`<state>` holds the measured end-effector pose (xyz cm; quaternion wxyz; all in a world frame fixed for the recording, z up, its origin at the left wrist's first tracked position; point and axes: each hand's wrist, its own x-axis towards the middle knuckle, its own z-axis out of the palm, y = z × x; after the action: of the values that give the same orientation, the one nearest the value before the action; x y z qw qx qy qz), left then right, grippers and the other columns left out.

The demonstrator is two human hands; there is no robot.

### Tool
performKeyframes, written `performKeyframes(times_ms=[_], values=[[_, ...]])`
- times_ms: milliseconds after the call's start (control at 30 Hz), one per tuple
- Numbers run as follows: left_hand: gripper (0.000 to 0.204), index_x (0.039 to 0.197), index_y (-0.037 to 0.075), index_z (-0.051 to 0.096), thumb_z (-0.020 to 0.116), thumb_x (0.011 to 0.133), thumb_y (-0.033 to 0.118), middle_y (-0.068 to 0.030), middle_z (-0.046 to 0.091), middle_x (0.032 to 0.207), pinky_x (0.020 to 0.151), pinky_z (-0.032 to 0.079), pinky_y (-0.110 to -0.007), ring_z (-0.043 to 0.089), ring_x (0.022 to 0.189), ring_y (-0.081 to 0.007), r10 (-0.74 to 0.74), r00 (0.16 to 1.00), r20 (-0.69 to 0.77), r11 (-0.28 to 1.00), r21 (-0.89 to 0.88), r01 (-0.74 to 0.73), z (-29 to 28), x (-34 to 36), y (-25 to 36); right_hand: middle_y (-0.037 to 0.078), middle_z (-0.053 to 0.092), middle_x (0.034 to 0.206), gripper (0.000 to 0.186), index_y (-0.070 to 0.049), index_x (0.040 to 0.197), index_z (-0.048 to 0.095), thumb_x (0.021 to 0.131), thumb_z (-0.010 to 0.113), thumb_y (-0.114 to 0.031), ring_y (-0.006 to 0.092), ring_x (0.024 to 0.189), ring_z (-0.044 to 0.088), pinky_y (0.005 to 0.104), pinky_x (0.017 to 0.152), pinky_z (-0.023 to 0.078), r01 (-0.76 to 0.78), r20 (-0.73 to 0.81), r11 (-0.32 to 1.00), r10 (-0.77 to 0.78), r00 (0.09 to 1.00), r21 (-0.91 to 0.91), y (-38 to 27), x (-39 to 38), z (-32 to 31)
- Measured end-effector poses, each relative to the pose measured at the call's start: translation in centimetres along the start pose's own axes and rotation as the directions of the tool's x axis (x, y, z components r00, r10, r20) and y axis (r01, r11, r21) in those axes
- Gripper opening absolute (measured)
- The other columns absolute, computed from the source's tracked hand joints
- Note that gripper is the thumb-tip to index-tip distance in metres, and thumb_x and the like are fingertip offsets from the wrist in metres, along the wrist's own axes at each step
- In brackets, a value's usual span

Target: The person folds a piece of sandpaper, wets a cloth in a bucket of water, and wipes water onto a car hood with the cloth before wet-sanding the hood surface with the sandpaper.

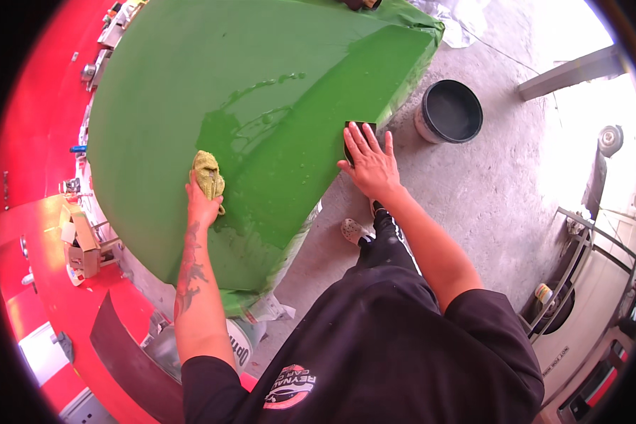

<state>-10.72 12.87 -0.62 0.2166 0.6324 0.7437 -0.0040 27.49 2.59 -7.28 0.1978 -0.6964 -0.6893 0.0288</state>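
Observation:
A large green panel (261, 56) lies wet, with water streaks and pools across its middle. My left hand (202, 205) is closed around a bunched yellow cloth (207, 167) on the panel. At the panel's right edge, my right hand (366, 167) lies flat with outstretched fingers on a dark rectangular pad (348, 145), partly hidden beneath it.
A dark bucket (449, 112) stands on the concrete floor (459, 205) to the right. A grey post (565, 74), a metal rack (593, 240) and pale vehicle parts occupy the far right. Red surfaces, cardboard boxes (81, 244) and a dark curved panel (109, 339) are at left.

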Motion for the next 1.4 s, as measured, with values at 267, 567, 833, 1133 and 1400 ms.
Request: performKeyframes(times_ms=[267,567,833,1133,1400], values=[[0.107,0.152,0.022,0.004,0.078,0.074,0.019,-0.0244,0.021,0.152,0.105,0.041,-0.044,0.048,0.125,-0.0423,0.003,0.999,0.042,0.999,0.045,-0.005,-1.3,-0.4,1.2,0.007,0.031,0.151,0.077,-0.015,0.147,0.029,0.087,0.048,-0.057,0.0247,0.14,0.027,0.0575,0.112,0.019,0.479,0.194,0.788,-0.578,0.793,0.387,-13.1,-6.4,2.6],[0.107,0.152,0.02,0.005,0.078,0.074,0.025,-0.0202,0.033,0.146,0.106,0.037,-0.052,0.04,0.13,-0.0415,-0.189,0.981,0.039,0.918,0.362,0.162,-1.6,-0.4,3.7,0.014,0.03,0.151,0.069,-0.007,0.146,0.026,0.093,0.043,-0.046,0.0309,0.14,0.028,0.0617,0.109,0.022,-0.229,0.007,0.969,0.23,0.973,-0.091,3.7,9.8,2.7],[0.112,0.152,0.024,0.002,0.08,0.071,0.023,-0.0354,0.016,0.149,0.104,0.04,-0.049,0.044,0.127,-0.0462,-0.13,0.989,0.066,0.979,0.169,0.118,-1.1,-0.1,2.4,0.005,0.028,0.154,0.076,-0.011,0.149,0.025,0.09,0.047,-0.053,0.0258,0.144,0.021,0.0593,0.114,0.014,0.361,0.234,0.869,-0.45,0.862,0.339,-15.5,0.6,5.9],[0.117,0.152,0.023,0.0,0.082,0.068,0.025,-0.0382,0.011,0.149,0.107,0.037,-0.048,0.035,0.133,-0.0472,-0.2,0.977,0.068,0.967,0.177,0.185,-1.5,-0.1,2.9,0.002,0.022,0.156,0.072,-0.017,0.151,0.022,0.093,0.045,-0.051,0.0233,0.143,0.021,0.0619,0.113,0.016,-0.153,0.128,0.988,0.155,0.98,-0.03,-3.6,10.7,3.9],[0.12,0.152,0.022,-0.004,0.08,0.068,0.024,-0.0381,0.009,0.15,0.108,0.035,-0.049,0.029,0.137,-0.0464,-0.178,0.974,0.139,0.976,0.152,0.157,-1.1,0.3,-0.1,0.003,0.027,0.154,0.068,-0.017,0.146,0.031,0.089,0.05,-0.05,0.0247,0.142,0.025,0.0621,0.111,0.018,0.289,0.263,0.926,-0.349,0.899,0.242,-9.4,6.2,3.9]])
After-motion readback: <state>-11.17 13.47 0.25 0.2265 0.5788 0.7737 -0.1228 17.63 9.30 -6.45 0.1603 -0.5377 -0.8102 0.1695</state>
